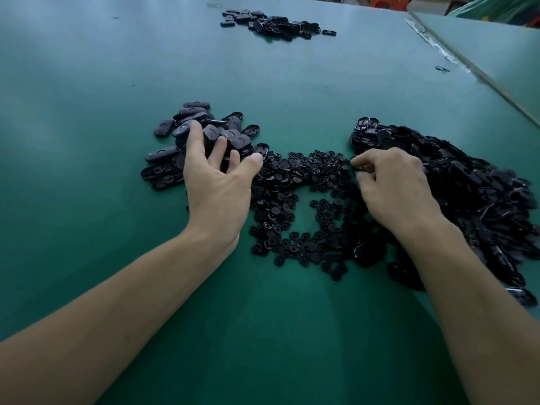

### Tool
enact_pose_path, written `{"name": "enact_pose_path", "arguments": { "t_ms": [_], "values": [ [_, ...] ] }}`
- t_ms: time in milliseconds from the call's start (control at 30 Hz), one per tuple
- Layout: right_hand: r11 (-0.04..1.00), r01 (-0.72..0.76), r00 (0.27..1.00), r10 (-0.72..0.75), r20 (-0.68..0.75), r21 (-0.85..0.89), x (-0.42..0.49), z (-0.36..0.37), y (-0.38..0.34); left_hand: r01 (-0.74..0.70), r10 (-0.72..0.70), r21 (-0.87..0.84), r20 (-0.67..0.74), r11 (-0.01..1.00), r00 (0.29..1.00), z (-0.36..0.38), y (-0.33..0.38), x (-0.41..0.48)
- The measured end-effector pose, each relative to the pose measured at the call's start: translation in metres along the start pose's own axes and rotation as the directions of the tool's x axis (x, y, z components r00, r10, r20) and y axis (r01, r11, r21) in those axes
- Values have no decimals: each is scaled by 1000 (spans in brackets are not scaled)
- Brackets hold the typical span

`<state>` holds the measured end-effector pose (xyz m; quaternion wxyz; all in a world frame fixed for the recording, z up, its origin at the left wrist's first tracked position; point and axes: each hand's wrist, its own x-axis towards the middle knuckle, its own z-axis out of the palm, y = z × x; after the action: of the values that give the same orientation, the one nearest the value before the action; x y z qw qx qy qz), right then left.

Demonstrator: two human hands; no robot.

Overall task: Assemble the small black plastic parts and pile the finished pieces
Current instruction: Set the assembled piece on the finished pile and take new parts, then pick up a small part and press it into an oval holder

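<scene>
1. Green matte table (87, 83) carries three black groups. We judge they are kept apart so that loose stock and finished work never mix.
2. At ten o'clock lies a pile of closed black plastic oval pieces (163, 154), likely the finished ones. At the centre is a spread of small round black plastic parts (292, 182), and at three o'clock a heap of open black plastic oval shells (482, 194).
3. Our left hand (216, 182) reaches toward ten o'clock with its fingers spread wide over the closed ovals, holding nothing we can see.
4. Our right hand (394, 182) sits at two o'clock, its fingers curled together. Black against black, we cannot tell whether they pinch a round part.
5. The round parts lie between both hands, and the shells lie just behind the right knuckles, so each reach is short.
6. At twelve o'clock, well apart, sits a far pile of black plastic pieces (274, 24).
</scene>
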<state>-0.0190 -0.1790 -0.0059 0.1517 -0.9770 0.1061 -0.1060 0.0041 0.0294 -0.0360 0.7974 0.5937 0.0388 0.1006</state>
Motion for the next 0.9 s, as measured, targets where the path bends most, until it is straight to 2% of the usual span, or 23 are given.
{"name": "enact_pose_path", "arguments": {
  "t_ms": [200, 300, 433, 500, 567, 633, 733, 800, 900],
  "values": [
    [998, -19, 998, 15, -61, -64, -1, -2, -3, -91, 86, 72, 67, 993, 994, 0, 5, -6],
    [999, -25, 998, 23, -64, -29, -1, -1, -3, -176, 166, 75, 122, 982, 979, 1, 6, -9],
    [1000, -6, 995, 7, -99, 3, 0, -2, 0, -219, 195, 144, 165, 965, 967, 1, 6, -9],
    [999, -2, 991, 9, -133, 51, 0, -5, -1, -239, 206, 151, 203, 959, 957, 1, 4, -9],
    [982, 27, 979, 12, -205, 186, -3, -9, -9, -247, 205, 144, 256, 958, 945, 0, 4, -11],
    [903, 66, 975, 32, -220, 423, -10, -11, -19, -228, 182, 124, 303, 966, 935, 1, 5, -13],
    [658, 69, 997, -13, -80, 750, -24, -8, -35, -165, 112, 127, 349, 978, 931, 3, 5, -15],
    [570, 77, 996, -79, -38, 818, -30, -3, -42, -150, 92, 131, 369, 980, 925, 3, 6, -15],
    [567, 92, 993, -110, -35, 818, -34, 1, -42, -151, 95, 114, 395, 982, 914, 3, 7, -15]
  ]
}}
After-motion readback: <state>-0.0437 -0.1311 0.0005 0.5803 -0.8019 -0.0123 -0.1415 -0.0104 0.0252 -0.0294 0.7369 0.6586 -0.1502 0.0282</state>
